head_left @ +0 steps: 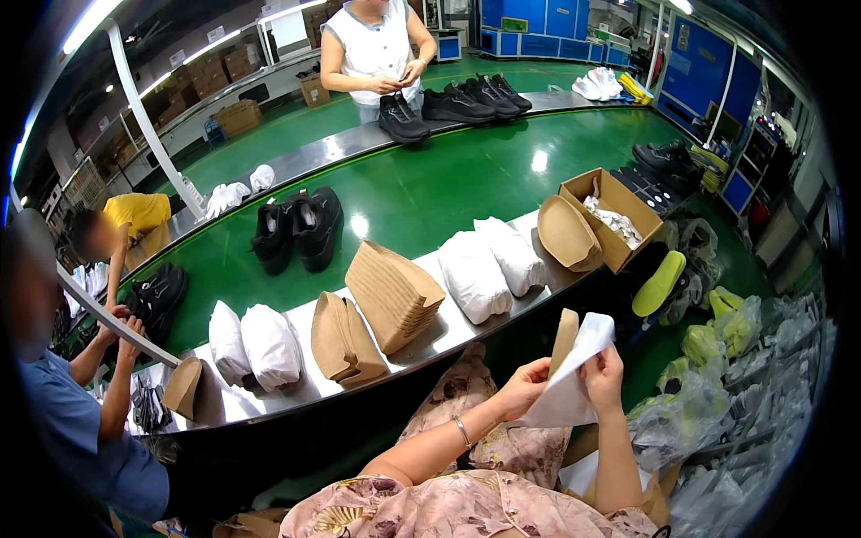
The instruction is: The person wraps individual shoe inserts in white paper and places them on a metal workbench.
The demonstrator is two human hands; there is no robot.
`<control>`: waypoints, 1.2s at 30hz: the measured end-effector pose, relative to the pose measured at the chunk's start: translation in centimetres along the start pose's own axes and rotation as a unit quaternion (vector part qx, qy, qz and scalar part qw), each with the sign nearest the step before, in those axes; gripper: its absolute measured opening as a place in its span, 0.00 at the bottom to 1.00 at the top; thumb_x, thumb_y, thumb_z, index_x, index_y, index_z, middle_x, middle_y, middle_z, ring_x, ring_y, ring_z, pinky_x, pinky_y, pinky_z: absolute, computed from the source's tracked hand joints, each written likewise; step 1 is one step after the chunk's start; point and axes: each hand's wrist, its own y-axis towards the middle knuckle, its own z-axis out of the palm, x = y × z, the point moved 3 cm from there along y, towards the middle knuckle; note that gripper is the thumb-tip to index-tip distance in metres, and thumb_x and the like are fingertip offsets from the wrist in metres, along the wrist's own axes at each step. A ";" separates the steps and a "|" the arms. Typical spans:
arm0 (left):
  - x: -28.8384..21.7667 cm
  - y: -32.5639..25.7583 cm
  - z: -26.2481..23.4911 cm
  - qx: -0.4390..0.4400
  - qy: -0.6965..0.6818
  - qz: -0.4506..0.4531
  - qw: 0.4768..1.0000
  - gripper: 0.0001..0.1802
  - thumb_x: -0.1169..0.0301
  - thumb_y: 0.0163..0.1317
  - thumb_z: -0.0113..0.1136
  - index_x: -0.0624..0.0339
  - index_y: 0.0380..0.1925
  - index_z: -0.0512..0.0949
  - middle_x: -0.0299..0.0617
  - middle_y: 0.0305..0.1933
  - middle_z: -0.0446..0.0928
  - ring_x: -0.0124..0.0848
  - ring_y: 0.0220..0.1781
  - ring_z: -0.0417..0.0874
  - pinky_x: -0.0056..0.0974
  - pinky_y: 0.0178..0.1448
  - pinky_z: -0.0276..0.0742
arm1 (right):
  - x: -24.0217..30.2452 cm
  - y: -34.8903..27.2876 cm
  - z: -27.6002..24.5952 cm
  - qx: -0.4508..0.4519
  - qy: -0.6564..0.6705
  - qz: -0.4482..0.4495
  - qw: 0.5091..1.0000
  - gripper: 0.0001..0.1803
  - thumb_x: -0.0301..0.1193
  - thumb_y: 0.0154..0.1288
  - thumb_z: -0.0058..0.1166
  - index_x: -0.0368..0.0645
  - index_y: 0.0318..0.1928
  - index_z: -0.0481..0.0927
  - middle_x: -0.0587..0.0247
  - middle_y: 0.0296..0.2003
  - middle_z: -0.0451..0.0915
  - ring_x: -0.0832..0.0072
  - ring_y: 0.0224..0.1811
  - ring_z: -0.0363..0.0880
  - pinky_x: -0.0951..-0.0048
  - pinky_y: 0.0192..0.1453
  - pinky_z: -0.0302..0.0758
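Head view: the left hand (523, 391) is pinching the lower end of a brown cardboard piece (564, 337); whether its fingers are also catching the paper cannot be told. The right hand (604, 375) is gripping a white paper sheet (565, 392) along its right side. The cardboard piece is standing between the two hands, with the left hand nearer; its long axis is running roughly upright, the top leaning slightly right. The sheet is crossing in front of its lower part, slanting from lower left to upper right. Both items are being held clear of the metal ledge (417, 366), on the person's side of it.

Materials: the cardboard is showing a matt, stiff face and a rounded top; the sheet is looking thin, smooth and limp, with a bent upper edge. On the ledge, a cardboard stack (393, 300) is displaying close, ridged layers, and a smaller stack (341, 341) is sitting just left of it, curved and folded. Rounded white bundles (475, 276) are lying to the right, their wrapping creasing softly. Farther right, an open box (619, 247) is containing crumpled paper (613, 221). Beyond the ledge, dark shoes (316, 229) are resting on the glossy green belt (404, 197).
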 end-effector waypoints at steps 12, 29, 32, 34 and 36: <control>-2.1 -0.8 0.6 0.006 0.079 0.018 0.997 0.15 0.73 0.57 0.60 0.58 0.46 0.72 0.28 0.43 0.73 0.16 0.45 0.70 0.26 0.48 0.69 | -0.5 1.5 1.6 0.160 -0.109 0.088 0.977 0.37 0.35 0.42 0.68 0.39 0.54 0.67 0.53 0.47 0.74 0.63 0.50 0.73 0.68 0.54 0.69; -3.1 -2.8 0.8 -0.001 0.185 0.036 0.982 0.15 0.74 0.55 0.61 0.60 0.44 0.74 0.30 0.42 0.75 0.18 0.43 0.73 0.26 0.48 0.70 | 1.2 1.7 2.5 0.262 -0.001 0.128 0.956 0.59 0.33 0.31 0.75 0.48 0.66 0.53 0.63 0.53 0.68 0.74 0.55 0.66 0.72 0.62 0.63; -3.6 -2.4 0.4 -0.007 0.184 -0.016 0.983 0.18 0.75 0.56 0.60 0.62 0.48 0.73 0.31 0.45 0.74 0.19 0.46 0.73 0.28 0.51 0.70 | -0.1 0.7 1.6 0.231 -0.007 0.171 0.958 0.60 0.33 0.34 0.74 0.49 0.67 0.48 0.59 0.54 0.66 0.68 0.56 0.66 0.69 0.61 0.63; -5.8 -1.2 1.3 -0.020 0.257 -0.007 0.966 0.19 0.74 0.58 0.58 0.62 0.51 0.71 0.34 0.48 0.74 0.23 0.50 0.73 0.31 0.53 0.69 | 0.0 0.6 0.2 0.160 -0.070 0.134 0.975 0.60 0.35 0.35 0.73 0.50 0.68 0.45 0.56 0.54 0.66 0.62 0.56 0.67 0.67 0.60 0.64; -7.9 -0.7 1.3 -0.099 0.348 0.097 0.927 0.21 0.73 0.59 0.57 0.64 0.53 0.69 0.42 0.52 0.72 0.30 0.54 0.73 0.34 0.56 0.69 | 1.2 0.7 -1.3 0.047 -0.204 0.054 0.976 0.61 0.36 0.36 0.71 0.51 0.68 0.43 0.52 0.52 0.65 0.55 0.55 0.67 0.64 0.59 0.66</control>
